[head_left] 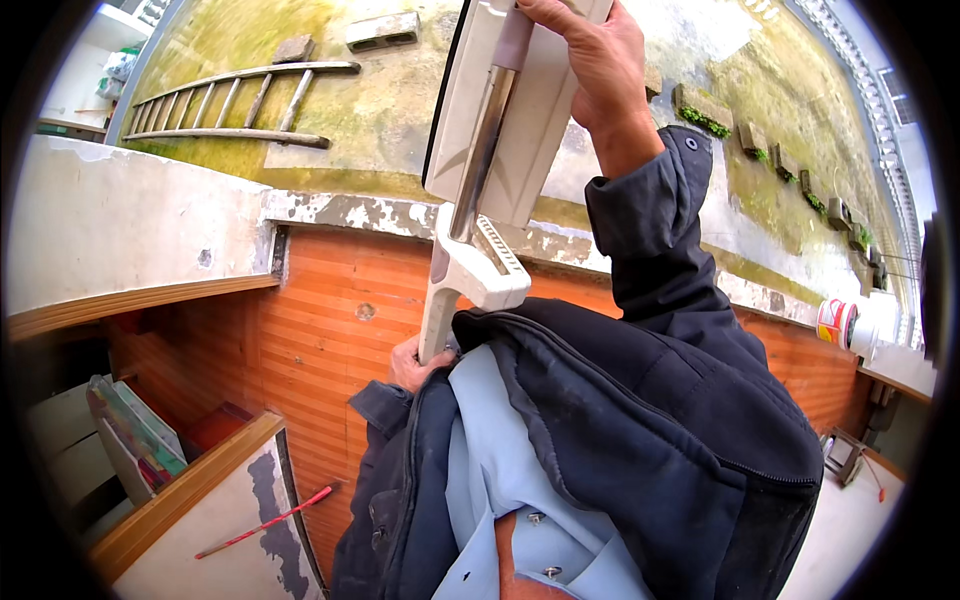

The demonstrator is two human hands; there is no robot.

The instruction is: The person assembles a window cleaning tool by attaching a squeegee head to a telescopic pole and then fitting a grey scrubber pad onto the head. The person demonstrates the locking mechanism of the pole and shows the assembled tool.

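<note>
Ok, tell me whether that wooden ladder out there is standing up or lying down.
Lying down. The wooden ladder rests flat on the mossy ground beyond the ledge, both rails on the surface, leaning on nothing.

The long white plastic tool with a shiny metal rod along its middle [500, 150] stands nearly upright, leaning a little so that its top points toward 1 o'clock. Its upper part is a broad, flat white panel with a dark edge down the left side; the rod runs over this panel from 12 o'clock down toward 6 o'clock. Below the panel sits a ribbed white bracket jutting toward 4 o'clock, and under that a narrow white handle. The right hand [590, 60] grips the top end at 12 o'clock; the left hand [412, 365] closes round the handle's foot at 6 o'clock.
</note>
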